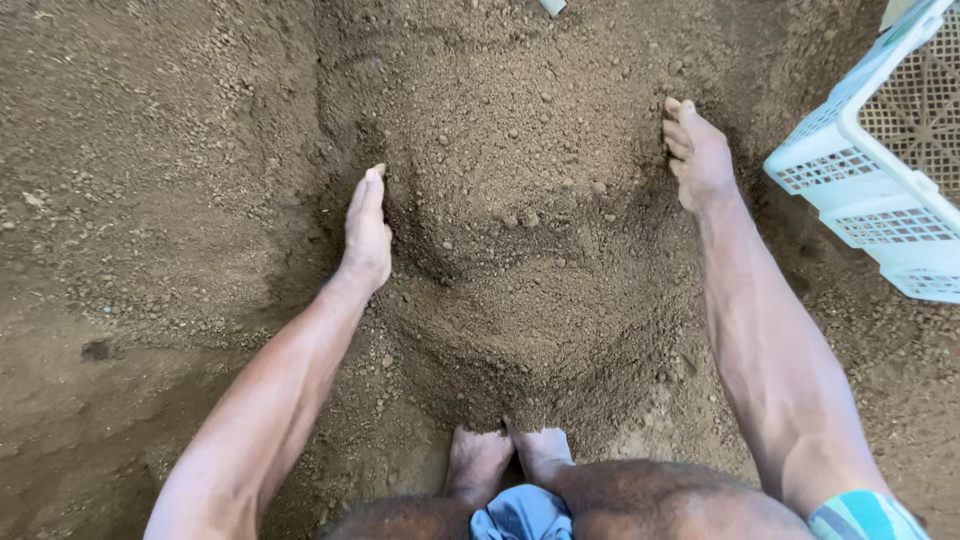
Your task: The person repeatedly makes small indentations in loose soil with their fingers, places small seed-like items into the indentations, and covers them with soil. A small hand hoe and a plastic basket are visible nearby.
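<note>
A mound of loose brown soil (pixel 520 230) lies on the ground in front of me. My left hand (pixel 366 230) presses flat against the mound's left side, fingers straight and together, edge down in the soil. My right hand (pixel 697 155) rests on the mound's right side with its fingers curled into the soil. Both forearms reach forward around the heap. Neither hand grips an object. My bare feet (pixel 505 460) sit at the mound's near edge, toes partly buried.
A white plastic lattice crate (pixel 880 165) stands tilted at the right edge, close to my right hand. Packed brown earth (pixel 140 200) with small clods spreads to the left. A small pale object (pixel 552 6) pokes in at the top edge.
</note>
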